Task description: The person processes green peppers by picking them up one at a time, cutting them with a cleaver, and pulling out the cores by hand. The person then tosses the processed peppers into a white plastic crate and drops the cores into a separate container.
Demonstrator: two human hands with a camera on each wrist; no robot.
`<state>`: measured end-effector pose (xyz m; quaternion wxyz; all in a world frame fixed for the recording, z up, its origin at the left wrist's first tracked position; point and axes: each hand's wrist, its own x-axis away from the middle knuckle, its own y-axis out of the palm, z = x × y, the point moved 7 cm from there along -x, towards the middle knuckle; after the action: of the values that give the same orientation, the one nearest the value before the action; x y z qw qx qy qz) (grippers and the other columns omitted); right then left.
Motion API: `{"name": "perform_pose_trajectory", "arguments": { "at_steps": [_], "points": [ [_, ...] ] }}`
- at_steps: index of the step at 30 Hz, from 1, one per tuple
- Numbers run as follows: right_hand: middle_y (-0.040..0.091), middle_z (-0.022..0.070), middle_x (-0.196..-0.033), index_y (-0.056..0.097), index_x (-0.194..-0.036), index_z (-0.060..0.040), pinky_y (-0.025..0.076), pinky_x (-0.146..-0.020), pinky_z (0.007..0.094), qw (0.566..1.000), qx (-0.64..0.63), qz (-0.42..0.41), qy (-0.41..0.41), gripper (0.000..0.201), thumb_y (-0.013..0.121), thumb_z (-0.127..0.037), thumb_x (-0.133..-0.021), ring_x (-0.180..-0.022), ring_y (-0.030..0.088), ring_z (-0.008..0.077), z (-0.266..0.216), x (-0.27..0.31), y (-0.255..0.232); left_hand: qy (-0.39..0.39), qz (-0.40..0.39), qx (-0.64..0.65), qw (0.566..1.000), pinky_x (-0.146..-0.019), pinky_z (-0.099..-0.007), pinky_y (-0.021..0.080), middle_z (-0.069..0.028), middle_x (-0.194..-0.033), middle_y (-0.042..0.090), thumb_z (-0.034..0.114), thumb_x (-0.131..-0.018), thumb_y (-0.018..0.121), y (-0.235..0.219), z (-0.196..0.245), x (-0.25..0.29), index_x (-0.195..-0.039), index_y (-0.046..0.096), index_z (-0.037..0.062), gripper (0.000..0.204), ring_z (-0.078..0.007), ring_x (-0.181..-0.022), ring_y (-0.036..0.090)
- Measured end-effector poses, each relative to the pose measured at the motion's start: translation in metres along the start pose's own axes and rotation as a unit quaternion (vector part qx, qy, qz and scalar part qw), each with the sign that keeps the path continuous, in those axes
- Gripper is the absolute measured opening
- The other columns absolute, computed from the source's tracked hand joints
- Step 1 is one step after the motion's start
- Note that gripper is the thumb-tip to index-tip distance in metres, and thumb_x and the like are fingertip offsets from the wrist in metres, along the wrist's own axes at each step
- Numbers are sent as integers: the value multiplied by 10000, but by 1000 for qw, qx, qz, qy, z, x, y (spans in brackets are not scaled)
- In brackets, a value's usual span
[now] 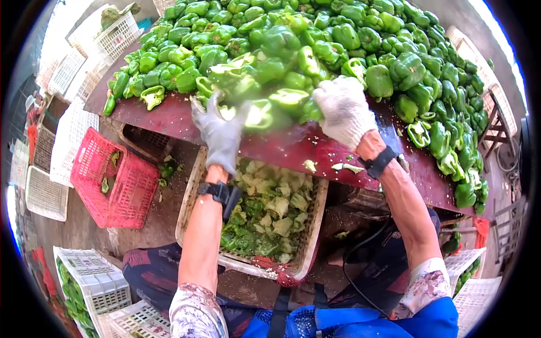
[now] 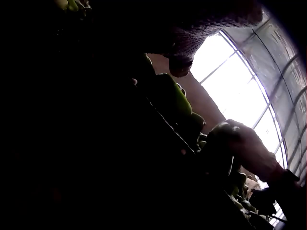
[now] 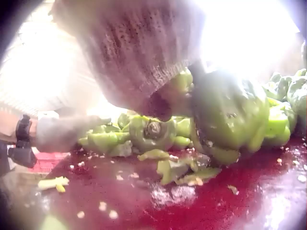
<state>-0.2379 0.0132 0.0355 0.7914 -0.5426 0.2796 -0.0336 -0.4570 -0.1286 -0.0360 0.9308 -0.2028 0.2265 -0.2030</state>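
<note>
My left hand point(image 1: 218, 134), in a grey glove, reaches over the front of the pepper heap with thumb and fingers spread. A pale cut pepper piece point(image 1: 227, 112) shows between them, beside a blurred pepper half point(image 1: 259, 114). Opposite it, my right hand point(image 1: 345, 108) in a white knitted glove has its fingers curled round a green bell pepper point(image 1: 311, 111), mostly hidden by the glove. Another cut half point(image 1: 289, 98) lies between the hands. Close up in the right wrist view, a whole bell pepper point(image 3: 232, 112) stands beside the glove. The left wrist view is mostly dark.
Bell peppers point(image 1: 346, 35) are heaped across the dark red tabletop point(image 1: 276, 147), with seeds and scraps near its edge. Below, between the knees, a crate point(image 1: 321, 225) holds pepper cores and trimmings. A pink basket point(image 1: 115, 180) stands left; white crates point(image 1: 96, 270) stand lower left.
</note>
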Motion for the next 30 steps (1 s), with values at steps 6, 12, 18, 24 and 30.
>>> {"name": "perform_pose_trajectory", "arguments": {
  "at_steps": [6, 12, 18, 24, 30],
  "points": [
    [689, 211, -1167, 559, -1335, -65, 566, -904, 475, 967, 33, -78, 240, 647, 765, -431, -843, -1094, 685, 392, 73, -65, -11, 35, -61, -59, 996, -1183, -525, 385, -288, -1586, 303, 534, -757, 887, 18, 36, 39, -1416, 616, 62, 855, -426, -1455, 342],
    [609, 271, -1388, 489, -1517, -90, 487, -1088, 460, 976, -177, -59, 116, 888, 786, -543, -813, -1305, 578, 423, 48, -189, 76, 178, 14, -76, 981, -1078, -546, 462, -300, -1417, 549, 518, -778, 852, 24, 35, 49, -1373, 645, 63, 778, -447, -1283, 554],
    [708, 184, -1282, 595, -1453, -192, 545, -1011, 417, 952, -219, -54, 207, 807, 813, -422, -711, -1182, 676, 341, 37, -190, 83, 167, 25, -27, 985, -1075, -525, 466, -269, -1421, 567, 446, -816, 826, 21, 25, 45, -1305, 666, 21, 667, -432, -1301, 551],
    [627, 104, -1295, 626, -1327, -73, 591, -975, 528, 598, -729, 53, 330, 476, 772, -94, -875, -1252, 603, 258, 89, -92, 74, 131, -18, -14, 991, -1136, -511, 427, -292, -1454, 539, 527, -866, 776, 17, 32, 45, -1313, 661, 0, 701, -421, -1356, 508],
    [509, 176, -1458, 554, -1357, -26, 506, -1041, 690, 860, -490, 107, 90, 397, 612, -248, -1034, -1338, 540, 377, 103, 3, 14, 77, -73, 75, 991, -1168, -446, 397, -234, -1445, 545, 424, -944, 750, 14, 26, 39, -1276, 679, 0, 543, -370, -1372, 495]
  ]
}}
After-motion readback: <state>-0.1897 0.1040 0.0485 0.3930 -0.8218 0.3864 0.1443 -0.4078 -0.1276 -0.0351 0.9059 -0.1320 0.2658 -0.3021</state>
